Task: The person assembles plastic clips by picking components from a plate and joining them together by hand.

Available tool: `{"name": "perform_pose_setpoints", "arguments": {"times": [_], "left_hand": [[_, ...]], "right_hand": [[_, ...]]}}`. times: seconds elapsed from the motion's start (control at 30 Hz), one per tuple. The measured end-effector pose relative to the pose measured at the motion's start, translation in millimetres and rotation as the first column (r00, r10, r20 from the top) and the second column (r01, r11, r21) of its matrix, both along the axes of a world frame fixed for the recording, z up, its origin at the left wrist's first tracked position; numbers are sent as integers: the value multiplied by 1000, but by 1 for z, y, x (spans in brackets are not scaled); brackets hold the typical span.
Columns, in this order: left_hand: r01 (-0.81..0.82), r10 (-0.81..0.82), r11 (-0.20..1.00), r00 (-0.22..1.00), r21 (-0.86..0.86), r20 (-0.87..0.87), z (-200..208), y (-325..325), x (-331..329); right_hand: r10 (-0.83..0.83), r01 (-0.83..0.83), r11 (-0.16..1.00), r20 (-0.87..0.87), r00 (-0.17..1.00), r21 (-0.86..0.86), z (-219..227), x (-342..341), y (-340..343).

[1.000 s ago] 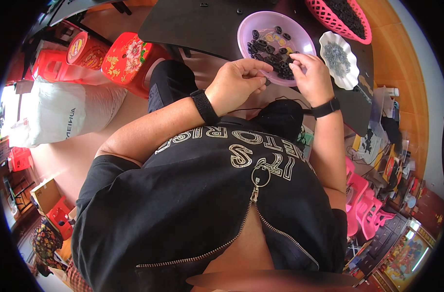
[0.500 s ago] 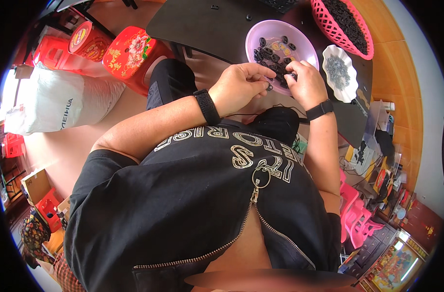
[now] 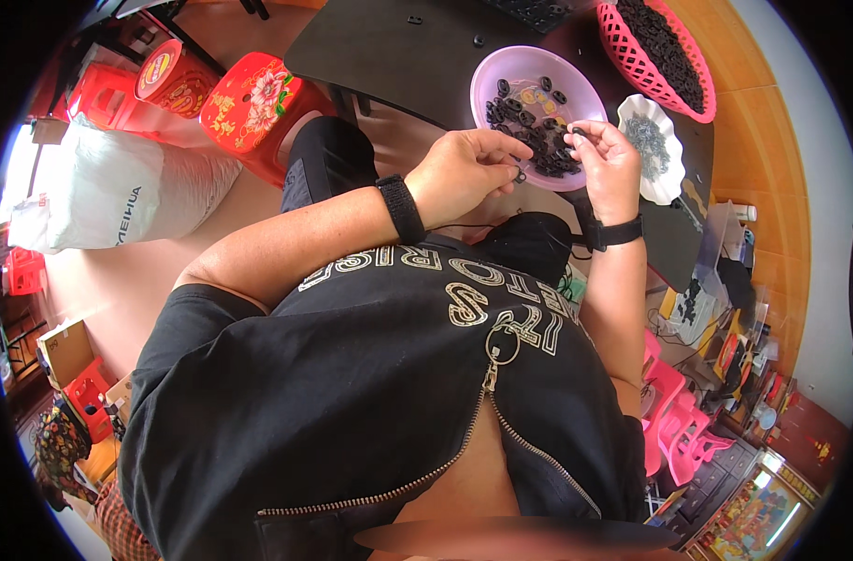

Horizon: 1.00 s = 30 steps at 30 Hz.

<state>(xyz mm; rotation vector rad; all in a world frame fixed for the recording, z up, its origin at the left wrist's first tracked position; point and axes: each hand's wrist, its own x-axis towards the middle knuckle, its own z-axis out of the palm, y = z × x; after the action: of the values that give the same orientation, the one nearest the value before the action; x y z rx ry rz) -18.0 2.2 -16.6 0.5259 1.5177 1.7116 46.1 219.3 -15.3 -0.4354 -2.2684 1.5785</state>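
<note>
A black bench (image 3: 379,65) spreads from twelve o'clock round toward three. Beyond it, at two, an orange-brown wood-toned surface (image 3: 767,154) curves along the edge of view, with a pale grey wall (image 3: 828,206) outside it. Pink chairs (image 3: 669,411) stand at four o'clock, near dark drawers (image 3: 711,477) and a colourful framed picture (image 3: 749,514) that catches a white streak of light. The floor (image 3: 99,304) is pinkish and smooth, lit brightest at nine. A red flowered stool (image 3: 249,98) sits between ten and eleven, while another red stool (image 3: 90,400) stands past eight. Strong white daylight (image 3: 18,173) glares in between nine and ten.
</note>
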Motion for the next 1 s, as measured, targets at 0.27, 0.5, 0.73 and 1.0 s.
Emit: {"name": "perform_pose_setpoints", "arguments": {"times": [0.27, 0.5, 0.73, 1.0], "left_hand": [[28, -28, 999, 1000, -29, -7, -2, 3, 3], [31, -31, 999, 1000, -36, 0, -2, 5, 6], [49, -49, 998, 999, -30, -6, -1, 9, 10], [42, -41, 999, 996, 12, -79, 2, 12, 17]], "right_hand": [[-60, 56, 997, -80, 995, -58, -3, 13, 6], [-44, 29, 949, -38, 998, -315, 13, 36, -16], [50, -72, 894, -60, 997, -442, 8, 51, -26], [60, -79, 914, -59, 996, -398, 4, 63, -35]]}}
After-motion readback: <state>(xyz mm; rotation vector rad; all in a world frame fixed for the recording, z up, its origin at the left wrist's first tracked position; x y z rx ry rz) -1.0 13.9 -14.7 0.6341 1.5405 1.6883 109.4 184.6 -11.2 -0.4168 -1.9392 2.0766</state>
